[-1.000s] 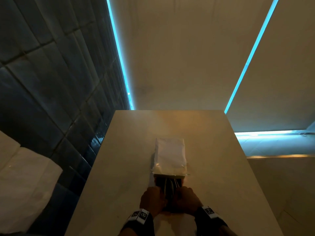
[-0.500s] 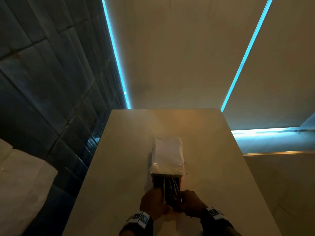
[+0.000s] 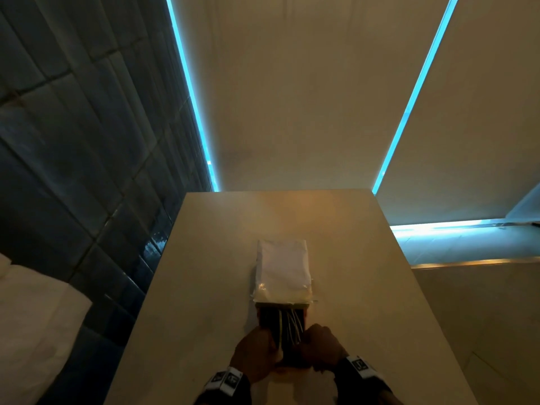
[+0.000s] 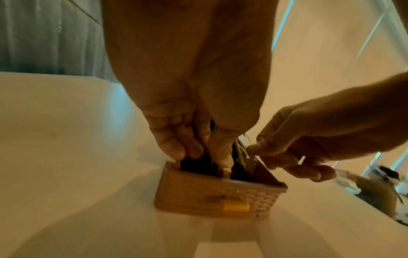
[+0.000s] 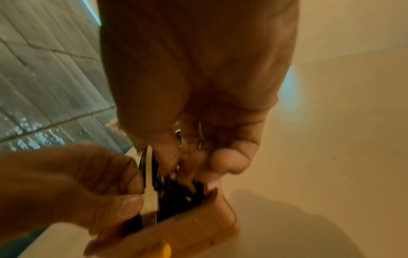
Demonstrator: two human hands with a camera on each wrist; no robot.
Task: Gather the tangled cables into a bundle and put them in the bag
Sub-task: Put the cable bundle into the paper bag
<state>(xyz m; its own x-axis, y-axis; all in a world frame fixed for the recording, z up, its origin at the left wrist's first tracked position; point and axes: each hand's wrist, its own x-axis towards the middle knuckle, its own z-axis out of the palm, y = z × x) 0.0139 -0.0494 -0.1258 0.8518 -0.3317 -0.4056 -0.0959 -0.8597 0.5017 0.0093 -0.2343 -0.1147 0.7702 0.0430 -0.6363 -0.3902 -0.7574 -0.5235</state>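
A white bag (image 3: pixel 282 270) lies on its side on the beige table (image 3: pixel 365 287), its mouth toward me. A bundle of dark and white cables (image 3: pixel 283 328) sticks out of that mouth. My left hand (image 3: pixel 257 352) grips the bundle's left side and my right hand (image 3: pixel 321 344) grips its right side. In the left wrist view my left hand (image 4: pixel 198 153) curls its fingers round dark cables (image 4: pixel 240 167) at the bag's opening (image 4: pixel 216 197), with the right hand (image 4: pixel 293 151) pinching beside it. In the right wrist view the right hand (image 5: pixel 198 151) holds cables (image 5: pixel 176 192) above the bag (image 5: pixel 187 232).
A dark tiled wall (image 3: pixel 73 141) runs along the table's left edge. White cloth or paper (image 3: pixel 35 331) lies lower left, beyond the table. Blue light strips (image 3: pixel 193 97) cross the ceiling. Bare table surface surrounds the bag.
Both hands stay on the cable bundle at the bag's mouth. Only the head view has shifted a little.
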